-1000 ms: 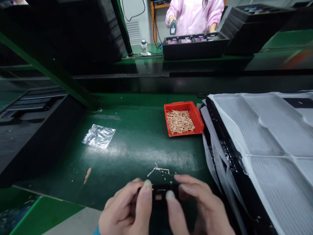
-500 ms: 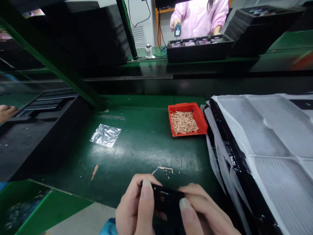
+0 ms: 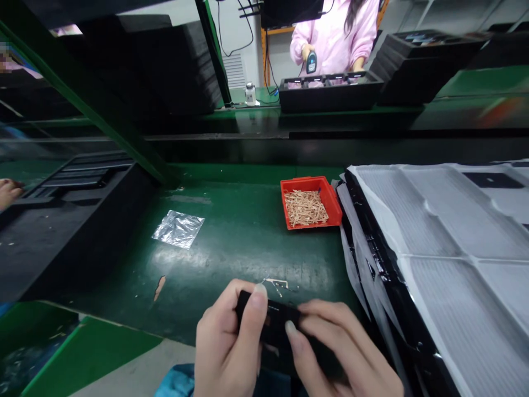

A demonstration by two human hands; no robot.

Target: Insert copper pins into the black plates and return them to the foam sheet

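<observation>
Between my two hands, near the front of the green table, is a flat black glossy rectangular panel. My left hand grips its left end, thumb on top and fingers behind. On the right end, my right hand pinches it between thumb and fingers. The panel's lower part is dark and hard to make out. Just beyond it lie thin, light bent strips. Farther off stands a red bin holding many small tan pieces.
White ribbed sheets cover a stack of black trays at the right. A clear plastic bag lies left of centre. Black foam trays stand at the far left. Across the bench, a person in pink holds a scanner over a black tray.
The panel has tilted, so its face looks shorter. My hands have moved up slightly, and the right thumb has slid left across it. The person opposite has shifted the scanner to the right.
</observation>
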